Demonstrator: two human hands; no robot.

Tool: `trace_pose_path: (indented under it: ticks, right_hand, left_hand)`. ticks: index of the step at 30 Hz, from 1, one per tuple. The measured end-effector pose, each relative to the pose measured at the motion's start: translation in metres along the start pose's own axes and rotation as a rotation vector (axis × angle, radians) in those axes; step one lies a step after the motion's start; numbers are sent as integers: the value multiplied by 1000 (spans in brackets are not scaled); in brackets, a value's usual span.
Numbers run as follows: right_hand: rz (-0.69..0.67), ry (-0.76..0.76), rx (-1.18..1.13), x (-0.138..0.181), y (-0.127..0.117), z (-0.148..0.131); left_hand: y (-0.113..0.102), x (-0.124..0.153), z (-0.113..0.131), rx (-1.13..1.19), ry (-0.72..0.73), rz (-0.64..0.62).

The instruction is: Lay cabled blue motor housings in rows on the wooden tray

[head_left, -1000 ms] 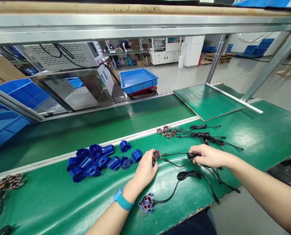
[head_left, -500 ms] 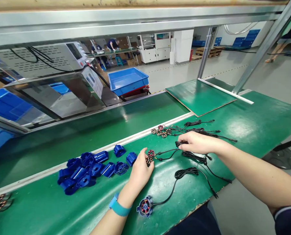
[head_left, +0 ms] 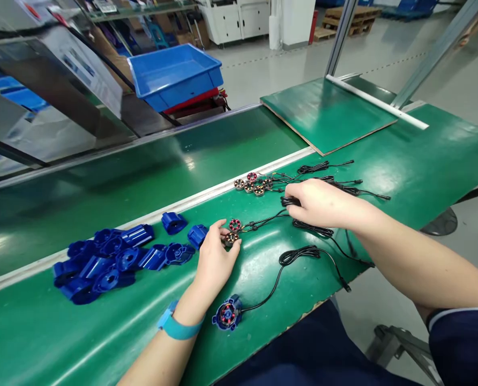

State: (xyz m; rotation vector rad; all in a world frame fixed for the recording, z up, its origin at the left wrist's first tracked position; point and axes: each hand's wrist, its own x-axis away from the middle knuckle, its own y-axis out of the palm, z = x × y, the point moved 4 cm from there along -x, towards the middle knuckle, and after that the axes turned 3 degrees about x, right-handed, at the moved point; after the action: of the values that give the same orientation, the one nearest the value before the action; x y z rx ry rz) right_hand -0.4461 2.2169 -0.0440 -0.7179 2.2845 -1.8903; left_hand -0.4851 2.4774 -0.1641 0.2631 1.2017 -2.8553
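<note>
My left hand (head_left: 214, 260), with a teal band at the wrist, pinches a copper-wound motor stator (head_left: 231, 239) between thumb and fingers, low over the green table. Just beyond it lies a second stator (head_left: 234, 225) with red on its windings. Black leads run from these two toward my right hand (head_left: 323, 203), whose fingers are closed around a bundled black cable (head_left: 290, 201). Another coiled cable (head_left: 313, 229) lies under that hand. Nearer me, a blue housing (head_left: 228, 312) with a stator inside sits on the table, its cable (head_left: 299, 254) trailing right.
Left of my left hand is a pile of blue plastic housings (head_left: 98, 268). Farther back, several stators (head_left: 249, 186) lie with cables (head_left: 313, 168). A green board (head_left: 327, 115) rests at the table's back right. Beyond the table stands a blue bin (head_left: 177, 75).
The view has tilted down and shifted, so everything sits higher in the picture. The stator in my left hand now shows more of its face. My right hand keeps its hold on the cable.
</note>
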Motion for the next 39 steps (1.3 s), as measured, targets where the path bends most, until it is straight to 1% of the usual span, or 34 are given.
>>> trace_pose_path:
  ticks: [2, 3, 6, 7, 8, 10, 13, 14, 15, 17, 19, 20, 22, 23, 24, 26, 28, 29, 30, 31, 32, 34, 35, 36, 37, 39]
  right_hand:
    - [-45, -44, -45, -3, 6, -5]
    - [-55, -31, -17, -5, 9, -5]
    - [-24, 105, 186, -15, 17, -1]
    - [-19, 130, 217, -17, 19, 0]
    - [-20, 129, 200, -19, 21, -1]
    - [-57, 57, 24, -19, 23, -4]
    - [-193, -111, -410, -14, 17, -11]
    - [-215, -156, -561, -13, 13, -13]
    - [-208, -185, -705, -13, 9, -13]
    - [-112, -201, -961, -19, 1, -8]
    - [17, -194, -1121, -29, -1, 0]
    - [69, -195, -1152, -34, -1, 4]
    - [134, -190, -1100, -46, -1, 14]
    - [145, -168, -1005, -53, -2, 20]
    - [145, -127, -863, -59, -2, 26]
    - [148, -3, -486, -69, -5, 37]
    - [237, 110, -134, -73, -9, 38]
    - [304, 128, -15, -72, -10, 32]
    - [362, 107, 57, -70, -7, 22]
    - [387, 43, 86, -67, -1, 7]
    - [362, -59, 79, -64, 11, -10]
    - [203, -286, 2, -55, 42, -44]
    - [123, -369, -43, -51, 58, -58]
    - [67, -418, -82, -48, 73, -69]
    - [38, -432, -109, -46, 84, -77]
    - [40, -392, -117, -50, 99, -83]
  left_hand:
    - [-1, 1, -2, 0, -5, 19]
    - [-1, 2, -2, 0, 0, 30]
    - [-1, 5, -3, 5, 24, 62]
    - [0, 6, -3, 11, 24, 68]
    - [1, 7, -4, 20, 21, 72]
    - [2, 10, -5, 37, 12, 82]
    - [3, 12, -5, 71, 15, 100]
    - [3, 13, -5, 81, 21, 100]
    - [3, 13, -5, 88, 28, 98]
    - [3, 14, -3, 86, 40, 89]
    - [3, 14, -2, 75, 51, 81]
    - [2, 14, -1, 76, 57, 77]
    - [2, 15, 0, 92, 72, 64]
    - [2, 16, 0, 104, 84, 55]
    - [2, 16, 0, 115, 98, 41]
    - [3, 17, -1, 126, 120, 15]
    - [7, 16, -4, 127, 124, 4]
    - [9, 15, -6, 126, 118, 10]
    - [10, 14, -7, 125, 108, 21]
    - [12, 13, -8, 125, 103, 31]
    - [12, 13, -8, 122, 101, 40]
    - [9, 14, -6, 96, 125, 64]
    - [4, 16, -3, 70, 155, 81]
    - [-3, 17, 0, 33, 196, 110]
    - [-13, 18, 2, -14, 240, 152]
    - [-34, 19, 4, -145, 275, 265]
